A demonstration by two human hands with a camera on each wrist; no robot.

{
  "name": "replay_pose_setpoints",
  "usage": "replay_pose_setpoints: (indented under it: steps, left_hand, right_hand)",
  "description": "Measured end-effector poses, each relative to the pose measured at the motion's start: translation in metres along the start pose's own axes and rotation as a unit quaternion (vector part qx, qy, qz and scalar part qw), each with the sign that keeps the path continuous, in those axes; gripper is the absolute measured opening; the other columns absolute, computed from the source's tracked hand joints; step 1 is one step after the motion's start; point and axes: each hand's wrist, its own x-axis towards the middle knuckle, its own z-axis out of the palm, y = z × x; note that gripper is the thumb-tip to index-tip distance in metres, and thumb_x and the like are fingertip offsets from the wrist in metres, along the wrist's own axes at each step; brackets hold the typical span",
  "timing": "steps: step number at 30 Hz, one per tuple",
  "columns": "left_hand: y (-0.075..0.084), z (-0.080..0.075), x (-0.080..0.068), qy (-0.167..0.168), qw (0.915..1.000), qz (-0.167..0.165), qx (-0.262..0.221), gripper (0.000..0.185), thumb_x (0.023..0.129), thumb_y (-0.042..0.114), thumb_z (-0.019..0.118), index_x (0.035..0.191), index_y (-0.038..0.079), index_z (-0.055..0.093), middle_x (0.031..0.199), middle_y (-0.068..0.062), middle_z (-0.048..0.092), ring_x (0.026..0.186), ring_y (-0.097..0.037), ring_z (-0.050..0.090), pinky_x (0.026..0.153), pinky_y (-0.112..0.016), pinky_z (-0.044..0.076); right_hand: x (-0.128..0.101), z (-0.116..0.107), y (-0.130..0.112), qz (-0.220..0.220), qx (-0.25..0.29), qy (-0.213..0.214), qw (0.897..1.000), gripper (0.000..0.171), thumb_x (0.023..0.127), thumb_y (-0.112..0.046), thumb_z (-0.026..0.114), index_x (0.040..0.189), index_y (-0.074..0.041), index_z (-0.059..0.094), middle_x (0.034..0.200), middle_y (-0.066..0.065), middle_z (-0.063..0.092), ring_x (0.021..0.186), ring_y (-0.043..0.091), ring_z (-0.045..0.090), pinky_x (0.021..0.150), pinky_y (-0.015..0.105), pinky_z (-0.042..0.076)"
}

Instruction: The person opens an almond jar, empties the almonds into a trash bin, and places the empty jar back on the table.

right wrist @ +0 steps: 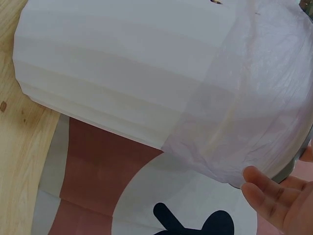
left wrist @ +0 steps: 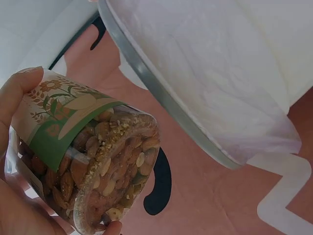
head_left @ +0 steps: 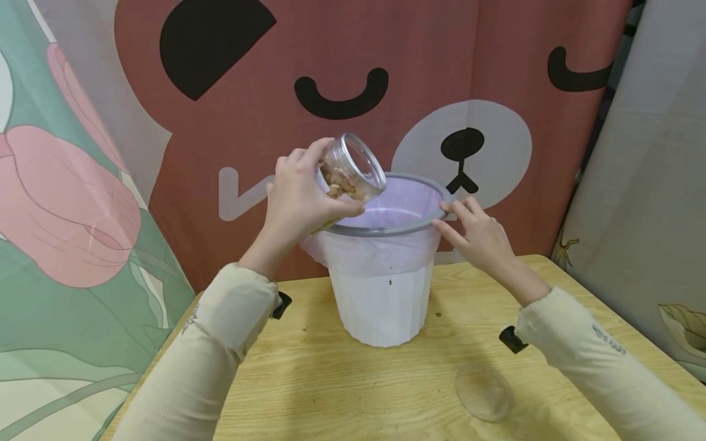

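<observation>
Fingers of the left hand [head_left: 298,196] wrap a clear jar [head_left: 350,168] of almonds [left wrist: 105,171], tipped with its open mouth over the near rim of the white bin [head_left: 383,300], apparently so the nuts would fall inside. A pale plastic liner [head_left: 380,251] folds over the grey rim ring [head_left: 386,229]. Steadying the bin, the right hand [head_left: 477,236] rests straight fingers on the ring's far side. A clear lid [head_left: 482,392] lies on the wooden table [head_left: 331,392].

A left hand [left wrist: 12,147] grips a clear jar [left wrist: 83,166] of almonds with a green floral label, tilted beside the grey rim of a white bin [left wrist: 161,93] lined with a thin plastic bag [left wrist: 210,73].
</observation>
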Motion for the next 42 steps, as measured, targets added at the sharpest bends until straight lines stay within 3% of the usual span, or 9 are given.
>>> replay_pose_setpoints:
  steps: [33, 42]
  left_hand:
    - [-0.007, 0.010, 0.004, -0.011, 0.9943, 0.027, 0.102, 0.089, 0.053, 0.038, 0.080, 0.132, 0.025, 0.040, 0.116, -0.007, 0.047, 0.107, -0.028, 0.036, 0.075, -0.053, 0.032]
    - [-0.010, 0.015, 0.006, -0.002, 0.9941, 0.034, 0.103, 0.089, 0.051, 0.035, 0.081, 0.130, 0.026, 0.042, 0.114, -0.007, 0.047, 0.107, -0.028, 0.036, 0.075, -0.055, 0.030]
  right_hand:
    - [0.000, 0.002, 0.000, 0.002, 0.004, -0.001, 1.000, 0.044, 0.090, -0.039, 0.051, 0.117, -0.004, 0.054, 0.092, 0.011, 0.045, 0.052, 0.015, 0.038, 0.040, 0.029, 0.033]
    - [0.000, 0.001, 0.000, 0.001, 0.005, 0.000, 1.000, 0.044, 0.090, -0.038, 0.051, 0.117, -0.004, 0.054, 0.092, 0.011, 0.045, 0.052, 0.015, 0.038, 0.041, 0.029, 0.033]
